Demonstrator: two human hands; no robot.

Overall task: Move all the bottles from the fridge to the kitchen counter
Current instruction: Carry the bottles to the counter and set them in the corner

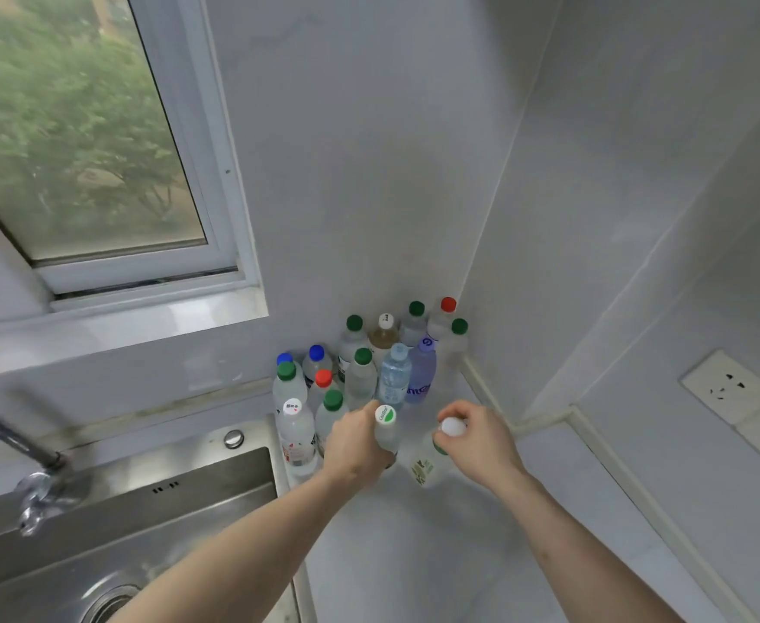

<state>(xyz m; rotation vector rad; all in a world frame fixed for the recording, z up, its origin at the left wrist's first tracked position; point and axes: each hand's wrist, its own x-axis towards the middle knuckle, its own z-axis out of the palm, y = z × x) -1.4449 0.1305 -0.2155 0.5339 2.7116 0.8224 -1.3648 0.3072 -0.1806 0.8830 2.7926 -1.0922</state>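
A view from head height looks down into the corner of a pale kitchen counter (pixel 414 555), with two bare forearms reaching in from the bottom edge.

The left hand (pixel 355 447) wraps its fingers around the body of a clear bottle with a green and white cap (pixel 386 427), holding it upright just in front of the other bottles. The right hand (pixel 477 438) grips a second clear bottle with a plain white cap (pixel 452 428) near its top; this bottle leans a little, its base toward the viewer. Whether either bottle's base touches the counter is hard to tell, as the hands and motion blur hide the bottoms.

Behind the hands, a cluster of bottles (pixel 369 361) stands upright, packed into the corner where two white walls meet. Most are clear with green caps; two have blue caps, two have red caps, and a few have white caps. A pale blue bottle (pixel 394 375) and a purple bottle (pixel 422 370) stand side by side near the middle, touching or nearly so. An amber-tinted bottle (pixel 383 337) with a white cap sits in the back row.

To the left of the counter lies a stainless steel sink (pixel 122 532), with a dark curved tap (pixel 14 442) at its far left. Above the sink, a white-framed window (pixel 99 150) shows blurred green trees. On the right wall, a white power socket (pixel 729 388) is mounted, with another just below it.
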